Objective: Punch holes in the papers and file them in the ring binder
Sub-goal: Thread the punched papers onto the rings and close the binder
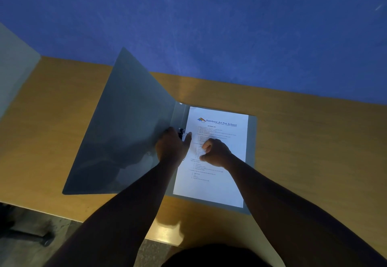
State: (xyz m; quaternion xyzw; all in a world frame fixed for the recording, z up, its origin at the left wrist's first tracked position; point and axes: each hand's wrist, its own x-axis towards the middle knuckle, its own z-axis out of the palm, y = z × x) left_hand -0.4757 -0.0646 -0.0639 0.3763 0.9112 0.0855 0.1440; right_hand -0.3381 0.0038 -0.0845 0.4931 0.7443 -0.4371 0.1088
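A grey ring binder (125,132) lies open on the wooden table, its front cover tilted up to the left. A white printed paper (222,174) with a school letterhead rests on the binder's right half, its left edge at the spine. My left hand (171,147) sits on the ring mechanism (181,131) at the spine, fingers curled around it, and hides most of it. My right hand (215,151) is a loose fist resting on the middle of the paper, holding nothing that I can see. No hole punch is in view.
The wooden table (303,141) stands against a blue wall (209,25). A pale panel (14,67) rises at the far left. The table's front edge runs below the binder, with floor and a dark chair base (25,231) at the lower left.
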